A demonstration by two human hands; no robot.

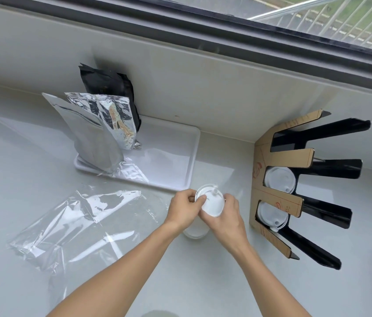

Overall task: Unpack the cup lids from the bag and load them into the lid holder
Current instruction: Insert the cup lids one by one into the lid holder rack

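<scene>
1. I look down at a pale counter (214, 282) under a window. Both my hands meet in the middle, holding one white plastic cup lid (211, 202) just above the surface.
2. My left hand (183, 210) has its fingers curled on the lid's left rim, thumb on top. My right hand (222, 217) cups the lid from below and the right, fingers curled round its edge.
3. The lid looks thin, light and slightly flexible, with a small raised spout. I judge it best held by the rim, gently, since squeezing could buckle it and smooth plastic may slip.
4. More lids seem to lie stacked beneath my hands, mostly hidden.
5. The clear plastic bag (75, 225) lies flat and crumpled on the counter to my left.
6. The lid holder (276, 197), cardboard-faced with black prongs, stands to my right; two of its slots already hold lids.
7. Foil pouches (98, 131) stand on a white tray (180, 156) further back.
</scene>
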